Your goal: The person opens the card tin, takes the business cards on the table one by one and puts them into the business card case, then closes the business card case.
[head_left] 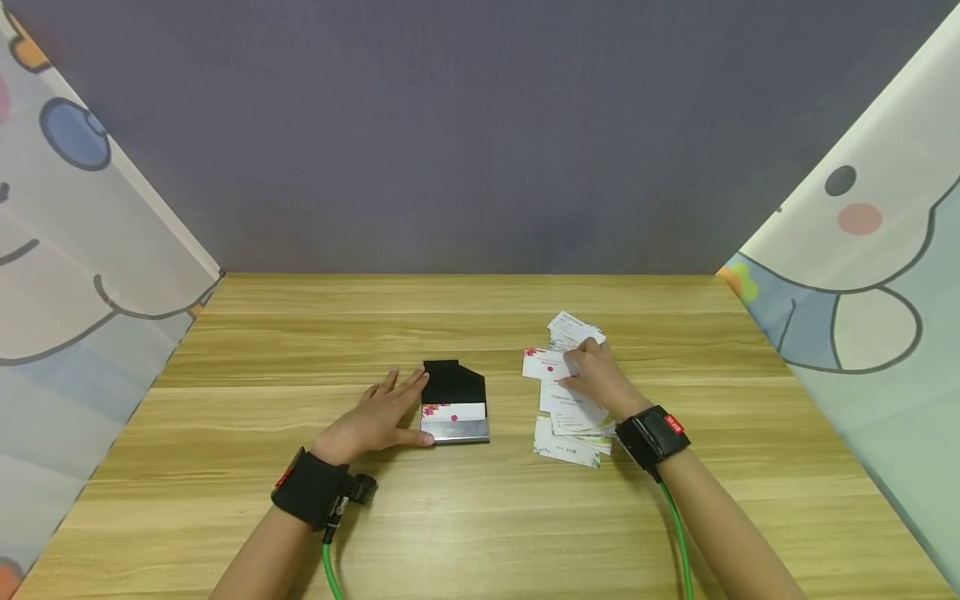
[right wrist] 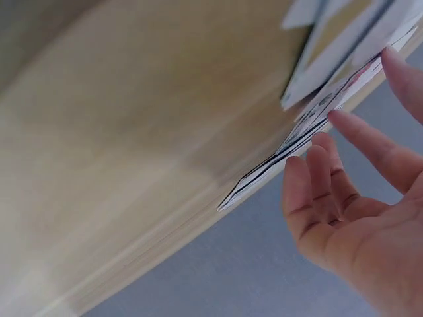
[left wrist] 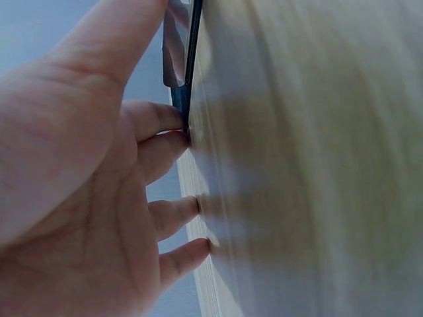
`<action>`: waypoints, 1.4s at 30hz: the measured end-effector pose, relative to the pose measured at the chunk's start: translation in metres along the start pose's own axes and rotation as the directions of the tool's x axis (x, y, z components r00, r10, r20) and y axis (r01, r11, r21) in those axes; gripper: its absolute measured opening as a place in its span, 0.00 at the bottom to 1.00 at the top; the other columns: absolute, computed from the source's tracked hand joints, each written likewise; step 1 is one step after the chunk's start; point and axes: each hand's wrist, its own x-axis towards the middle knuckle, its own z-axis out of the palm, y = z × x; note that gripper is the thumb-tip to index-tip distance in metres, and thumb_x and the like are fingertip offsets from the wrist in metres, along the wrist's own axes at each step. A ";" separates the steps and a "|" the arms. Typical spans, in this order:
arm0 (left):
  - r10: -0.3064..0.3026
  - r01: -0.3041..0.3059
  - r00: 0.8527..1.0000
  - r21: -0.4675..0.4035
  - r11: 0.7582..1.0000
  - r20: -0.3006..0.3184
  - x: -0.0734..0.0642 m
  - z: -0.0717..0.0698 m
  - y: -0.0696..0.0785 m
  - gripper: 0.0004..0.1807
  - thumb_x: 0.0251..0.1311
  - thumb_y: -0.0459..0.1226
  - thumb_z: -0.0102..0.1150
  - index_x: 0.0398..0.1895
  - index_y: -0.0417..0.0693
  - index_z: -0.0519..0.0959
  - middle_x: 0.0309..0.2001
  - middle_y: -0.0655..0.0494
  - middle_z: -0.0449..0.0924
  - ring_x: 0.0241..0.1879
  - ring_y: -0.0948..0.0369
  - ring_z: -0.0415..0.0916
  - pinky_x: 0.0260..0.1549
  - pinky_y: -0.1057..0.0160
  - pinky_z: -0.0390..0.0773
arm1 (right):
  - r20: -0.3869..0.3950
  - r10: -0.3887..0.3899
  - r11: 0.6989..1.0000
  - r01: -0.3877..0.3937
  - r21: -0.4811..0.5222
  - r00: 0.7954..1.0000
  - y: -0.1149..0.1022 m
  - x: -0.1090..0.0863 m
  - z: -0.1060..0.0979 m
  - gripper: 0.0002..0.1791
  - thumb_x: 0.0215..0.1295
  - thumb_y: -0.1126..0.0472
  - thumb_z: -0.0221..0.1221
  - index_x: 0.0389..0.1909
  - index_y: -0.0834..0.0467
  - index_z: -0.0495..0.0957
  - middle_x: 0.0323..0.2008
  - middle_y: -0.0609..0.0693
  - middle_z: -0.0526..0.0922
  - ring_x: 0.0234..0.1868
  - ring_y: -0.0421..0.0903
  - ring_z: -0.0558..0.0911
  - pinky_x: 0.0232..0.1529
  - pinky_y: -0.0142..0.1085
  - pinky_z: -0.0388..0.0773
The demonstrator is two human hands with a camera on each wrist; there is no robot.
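Observation:
On the table, a card holder (head_left: 453,385) lies with its black lid folded back and a metal front. In it sits a white business card with red flowers and a red dot. My left hand (head_left: 382,414) rests at its left side, fingers spread, thumb tip on the metal edge and fingertips by the lid. To the right is a loose, overlapping pile of white business cards (head_left: 573,408). Over it, my right hand (head_left: 602,379) grips a red-flowered business card (head_left: 542,363) between thumb and index finger. In the right wrist view, its other fingers curl loosely.
The wooden table (head_left: 300,333) ends at a grey upright panel (head_left: 465,150) behind. Cartoon-printed panels (head_left: 862,250) stand at both sides. A green cable (head_left: 678,533) runs from each black wrist band.

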 end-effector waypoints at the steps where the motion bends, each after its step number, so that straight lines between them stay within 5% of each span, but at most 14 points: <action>1: -0.001 0.001 1.000 0.002 1.000 0.000 0.000 0.000 0.000 0.52 0.51 0.58 0.57 0.71 0.43 0.47 0.73 0.47 0.39 0.70 0.38 0.34 0.61 0.33 0.43 | 0.001 -0.005 1.000 0.005 0.005 1.000 0.000 0.000 0.000 0.25 0.54 0.61 0.63 0.52 0.70 0.73 0.47 0.64 0.70 0.47 0.59 0.66 0.48 0.49 0.68; 9: 0.002 -0.002 1.000 0.009 1.000 -0.004 0.000 0.000 -0.001 0.52 0.51 0.58 0.58 0.71 0.43 0.47 0.73 0.48 0.39 0.70 0.38 0.34 0.62 0.34 0.43 | 0.012 -0.044 0.999 0.043 0.029 0.999 0.000 0.001 0.002 0.19 0.53 0.62 0.64 0.45 0.66 0.77 0.51 0.62 0.73 0.57 0.63 0.68 0.61 0.55 0.61; 27: 0.006 -0.006 1.000 0.011 1.000 -0.005 0.000 0.000 0.000 0.52 0.51 0.58 0.58 0.71 0.43 0.47 0.73 0.47 0.39 0.69 0.38 0.34 0.61 0.33 0.43 | 0.067 0.011 0.996 -0.016 0.085 0.998 0.001 0.004 0.001 0.35 0.45 0.60 0.70 0.56 0.65 0.69 0.40 0.57 0.72 0.44 0.54 0.65 0.44 0.44 0.67; 35: 0.008 -0.008 1.000 0.006 1.000 -0.004 0.000 0.000 0.000 0.52 0.51 0.58 0.57 0.71 0.42 0.47 0.73 0.47 0.40 0.69 0.37 0.34 0.61 0.33 0.43 | 0.038 -0.017 0.999 0.015 0.049 0.999 0.000 0.003 0.002 0.29 0.44 0.59 0.71 0.48 0.64 0.74 0.42 0.59 0.71 0.45 0.55 0.66 0.46 0.46 0.67; 42: 0.010 -0.010 1.000 0.010 1.000 -0.009 0.000 -0.001 0.000 0.51 0.51 0.58 0.57 0.71 0.42 0.47 0.73 0.46 0.41 0.69 0.37 0.35 0.60 0.33 0.44 | 0.000 -0.023 0.990 0.023 0.136 1.000 -0.004 0.002 -0.001 0.15 0.57 0.67 0.60 0.46 0.64 0.75 0.44 0.61 0.78 0.46 0.55 0.77 0.45 0.46 0.74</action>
